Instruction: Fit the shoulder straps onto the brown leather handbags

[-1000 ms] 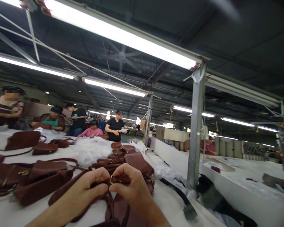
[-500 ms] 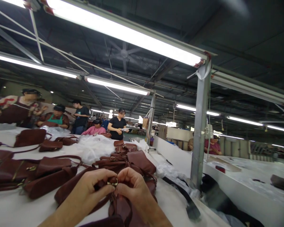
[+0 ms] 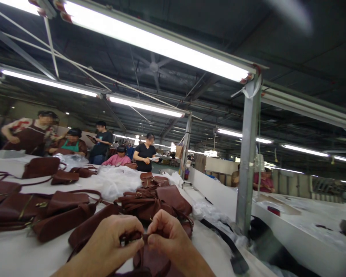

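Observation:
My left hand [image 3: 117, 236] is closed in a pinch around a brown bag strap [image 3: 129, 237] and a small brass-coloured fitting, mostly hidden by the fingers. Close beside it, my right hand [image 3: 168, 240] pinches the same strap, its thumb and forefinger nearly meeting the left fingertips. Directly below both hands lies a dark brown leather bag [image 3: 150, 257], partly covered by the wrists. Behind the hands is a heap of similar brown bags [image 3: 173, 200] with straps and buckles.
More brown bags [image 3: 66, 219] spread over the white table [image 3: 5, 250] on the left. Clear plastic wrapping [image 3: 118, 181] is bunched farther back. A metal post [image 3: 246, 161] rises at right, near black strips [image 3: 227, 246]. Several people stand or sit across the table.
Both hands have moved slightly down and right in the picture, still pinching the strap. The brass fitting that showed between the fingertips is now mostly covered. The view has shifted a little.

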The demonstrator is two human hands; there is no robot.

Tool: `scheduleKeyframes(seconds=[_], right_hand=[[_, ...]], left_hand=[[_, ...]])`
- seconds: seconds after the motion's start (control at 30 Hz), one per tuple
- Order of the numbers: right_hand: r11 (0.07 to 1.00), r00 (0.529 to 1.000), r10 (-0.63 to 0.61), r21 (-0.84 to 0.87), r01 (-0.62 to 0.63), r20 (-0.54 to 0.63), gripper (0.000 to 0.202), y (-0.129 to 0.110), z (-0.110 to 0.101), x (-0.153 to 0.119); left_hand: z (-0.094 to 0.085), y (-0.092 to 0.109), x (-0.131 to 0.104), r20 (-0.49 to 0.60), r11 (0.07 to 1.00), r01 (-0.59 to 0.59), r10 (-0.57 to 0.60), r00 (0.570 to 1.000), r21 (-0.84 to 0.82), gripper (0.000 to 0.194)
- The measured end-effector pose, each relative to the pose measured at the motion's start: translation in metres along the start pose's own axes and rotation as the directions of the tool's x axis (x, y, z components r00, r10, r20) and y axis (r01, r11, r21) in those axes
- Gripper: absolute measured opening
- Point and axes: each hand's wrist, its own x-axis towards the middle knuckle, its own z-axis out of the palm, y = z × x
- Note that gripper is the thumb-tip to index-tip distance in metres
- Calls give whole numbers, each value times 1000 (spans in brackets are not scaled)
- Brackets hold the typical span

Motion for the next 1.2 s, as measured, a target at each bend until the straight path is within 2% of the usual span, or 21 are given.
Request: scheduleKeyframes(seconds=[0.17,0.27,0.37,0.47,0.53,0.6,0.67,0.7,0.77,0.83,0.93,1.0,1.07,1.13,1.2], right_hand=[[991,1000,4,-136,-1,20,22,-4,-7,-6],[978,997,-19,-205,33,70,25,-15,-2,-7],[939,992,-119,-320,124,35,25,-23,4,-7],[845,988,-152,-516,140,19,22,-22,1,-9],[775,985,-171,-616,140,9,19,-18,-9,-12],[738,974,-221,-661,138,-43,20,-12,-24,-16],[767,949,-257,-635,87,-181,29,-7,-41,-20],[804,931,-254,-592,53,-262,35,-5,-49,-21],[867,899,-221,-498,4,-377,45,-2,-63,-24],[884,892,-196,-467,-18,-407,48,1,-74,-27],[839,913,-190,-543,-40,-362,43,5,-82,-31],[779,944,-184,-626,-29,-272,33,3,-79,-31],[701,969,-196,-713,32,-150,23,-4,-66,-28],[638,970,-236,-762,113,-54,22,-15,-45,-21],[632,967,-253,-757,167,2,27,-26,-21,-10]], left_hand=[[5,0,7,39,1000,-8,7,999,18,10],[15,4,16,44,997,32,-35,998,66,5],[19,11,23,55,999,23,-21,998,-43,11],[9,9,23,79,986,42,-30,996,-158,26],[-5,-1,19,138,980,105,-82,987,-170,24],[-18,-19,11,260,960,197,-142,955,-198,14],[-27,-39,2,389,911,300,-177,904,-283,9],[-30,-49,-3,417,873,344,-186,890,-345,11],[-31,-63,-13,407,786,395,-202,891,-476,20],[-28,-70,-21,383,731,406,-212,899,-549,26],[-21,-70,-24,357,770,408,-250,900,-490,27],[-18,-65,-20,318,822,393,-275,908,-412,23],[-19,-56,-11,296,857,362,-261,919,-367,16],[-21,-41,-1,304,881,321,-218,927,-348,9],[-25,-23,10,314,905,256,-147,938,-341,4]])
